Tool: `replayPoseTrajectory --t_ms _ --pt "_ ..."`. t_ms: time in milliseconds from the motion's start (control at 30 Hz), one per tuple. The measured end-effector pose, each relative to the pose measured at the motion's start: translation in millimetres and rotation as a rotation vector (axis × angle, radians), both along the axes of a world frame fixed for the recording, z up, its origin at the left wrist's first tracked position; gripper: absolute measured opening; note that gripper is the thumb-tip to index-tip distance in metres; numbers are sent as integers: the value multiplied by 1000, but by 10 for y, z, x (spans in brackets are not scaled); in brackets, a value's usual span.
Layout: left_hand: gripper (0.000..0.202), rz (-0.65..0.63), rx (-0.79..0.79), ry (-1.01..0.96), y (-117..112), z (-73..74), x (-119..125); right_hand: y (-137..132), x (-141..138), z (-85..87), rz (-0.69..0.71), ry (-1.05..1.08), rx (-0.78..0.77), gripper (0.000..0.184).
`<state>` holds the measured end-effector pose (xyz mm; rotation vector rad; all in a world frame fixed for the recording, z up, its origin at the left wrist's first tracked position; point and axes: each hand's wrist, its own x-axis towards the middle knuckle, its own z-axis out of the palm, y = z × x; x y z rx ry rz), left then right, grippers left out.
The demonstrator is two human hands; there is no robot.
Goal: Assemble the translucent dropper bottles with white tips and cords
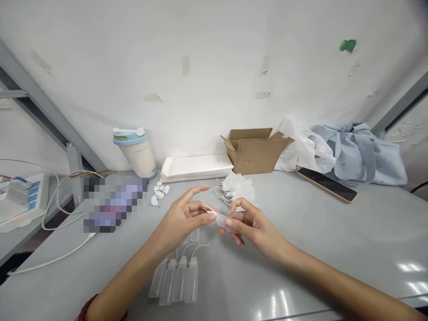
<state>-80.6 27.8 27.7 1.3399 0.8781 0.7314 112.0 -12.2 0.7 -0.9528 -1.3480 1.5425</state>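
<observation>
Between my hands is a small translucent plastic squeeze bottle [222, 221], tilted with its neck to the left. The fingers of my right hand [252, 223] are closed around its body. At the neck end, my left hand [183, 214] pinches a white nozzle cap [211, 211], partly hidden by the fingers. Several similar bottles [181, 281] with thin bent nozzle tubes lie side by side in front, below my left wrist. Just beyond my hands is a pile of translucent white nozzle pieces [236, 187] with thin tubes. Several small white caps [159, 192] lie to the left.
An open cardboard box [257, 154], a stack of white envelopes [197, 167] and a lidded cup [137, 154] stand along the wall. Rightward are a plastic bag [306, 145], a phone [327, 184] and a blue cloth bag [371, 156]. A white cable [56, 257] and a power strip [25, 203] are leftward.
</observation>
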Motion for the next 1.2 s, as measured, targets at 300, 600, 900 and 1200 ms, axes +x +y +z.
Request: replayPoseTrajectory --t_ms 300,600,900,1200 --pt "62 -52 30 9 -28 -19 -37 18 6 33 31 3 -48 30" --pt "49 -41 47 144 -4 -38 -21 8 -9 32 42 6 -40 34" --pt "14 -129 147 132 4 -4 -18 12 6 26 46 -17 -46 33" --pt "21 -145 200 304 -36 39 -1 -13 -7 57 -20 -89 -8 29"
